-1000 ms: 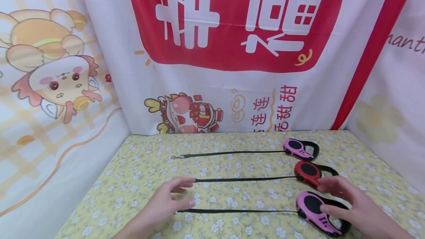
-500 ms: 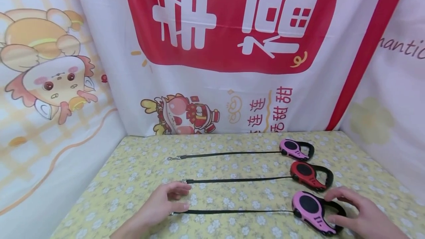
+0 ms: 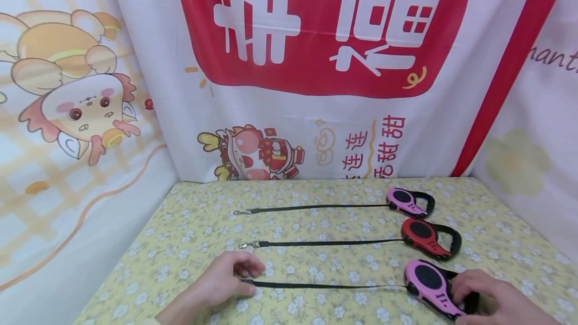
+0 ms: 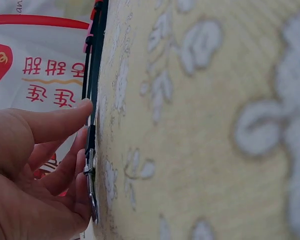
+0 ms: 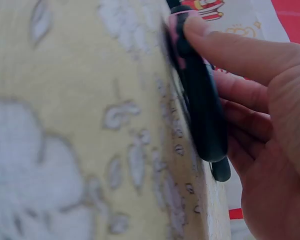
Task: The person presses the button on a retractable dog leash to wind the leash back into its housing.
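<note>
The nearest of three retractable dog leashes has a pink-and-black case at the right. My right hand holds its black handle, fingers through the loop and thumb on the near side. From the case a black strap runs left to its metal clip. My left hand is over that clip end, fingers loosely bent, thumb tip right at the strap. A gap shows between index finger and thumb in the head view, where the hand hides the clip.
Behind it lie a red leash and a smaller-looking pink leash, straps stretched left with clips at their ends. All rest on a yellow floral tablecloth. Printed cloths hang at the back and both sides.
My right hand has moved down from near the red leash onto the nearest pink leash's handle. My left hand has lowered slightly toward the nearest strap end, its fingers more bent, uncovering the red leash's clip.
</note>
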Demonstrator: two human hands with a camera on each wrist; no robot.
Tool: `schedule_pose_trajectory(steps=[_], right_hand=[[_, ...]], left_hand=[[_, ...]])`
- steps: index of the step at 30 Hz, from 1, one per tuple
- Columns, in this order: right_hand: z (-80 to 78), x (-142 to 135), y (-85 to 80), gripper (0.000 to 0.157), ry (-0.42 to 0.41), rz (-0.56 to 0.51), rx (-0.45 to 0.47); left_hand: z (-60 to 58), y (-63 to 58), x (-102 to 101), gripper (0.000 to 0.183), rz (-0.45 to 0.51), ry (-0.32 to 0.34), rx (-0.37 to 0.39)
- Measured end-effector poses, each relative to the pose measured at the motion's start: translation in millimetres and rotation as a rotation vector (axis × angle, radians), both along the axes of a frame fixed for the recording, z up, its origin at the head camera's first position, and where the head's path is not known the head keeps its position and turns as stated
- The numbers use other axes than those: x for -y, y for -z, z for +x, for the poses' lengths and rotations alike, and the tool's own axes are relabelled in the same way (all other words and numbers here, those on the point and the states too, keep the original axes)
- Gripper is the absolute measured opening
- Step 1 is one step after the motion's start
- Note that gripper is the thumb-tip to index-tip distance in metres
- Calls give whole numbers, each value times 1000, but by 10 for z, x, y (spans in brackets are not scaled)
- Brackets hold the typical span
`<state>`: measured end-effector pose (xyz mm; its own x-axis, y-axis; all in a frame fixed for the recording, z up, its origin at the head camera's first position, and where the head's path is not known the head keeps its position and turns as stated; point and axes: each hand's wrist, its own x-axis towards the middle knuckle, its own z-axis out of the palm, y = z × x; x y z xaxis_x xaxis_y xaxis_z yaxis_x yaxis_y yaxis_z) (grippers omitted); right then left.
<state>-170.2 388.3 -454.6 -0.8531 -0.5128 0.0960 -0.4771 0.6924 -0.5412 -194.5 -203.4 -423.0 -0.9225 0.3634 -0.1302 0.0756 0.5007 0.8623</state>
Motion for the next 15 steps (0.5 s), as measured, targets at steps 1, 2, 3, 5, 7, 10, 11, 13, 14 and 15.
schedule_pose_trajectory(steps=[1, 2, 3, 5, 7, 10, 11, 13, 14, 15], right_hand=[[-8, -9, 23, 20, -28, 4, -29], [-14, -19, 36, 20, -42, 12, -30], [-18, -31, 48, 20, -55, 17, -38], [-28, -43, 63, 21, -78, 15, -52], [-33, -48, 64, 22, -98, 14, -65], [-36, -20, 43, 23, -133, 11, -89], [-34, -7, 28, 23, -136, 18, -92], [-25, 24, -13, 21, -122, 43, -75], [-20, 44, -39, 19, -103, 56, -50], [-13, 64, -68, 16, -76, 73, -11]], left_hand=[[1, -4, 3, 37, -13, 10, 5], [4, -10, 5, 35, -28, 18, 10], [7, -14, 5, 33, -42, 26, 12], [21, -26, 2, 29, -65, 37, 9], [44, -38, -6, 26, -81, 40, 9], [93, -61, -17, 22, -88, 45, 14], [108, -69, -21, 21, -96, 47, 18], [140, -90, -26, 19, -120, 54, 18], [154, -100, -27, 17, -137, 58, 13], [165, -109, -29, 16, -157, 60, 9]])
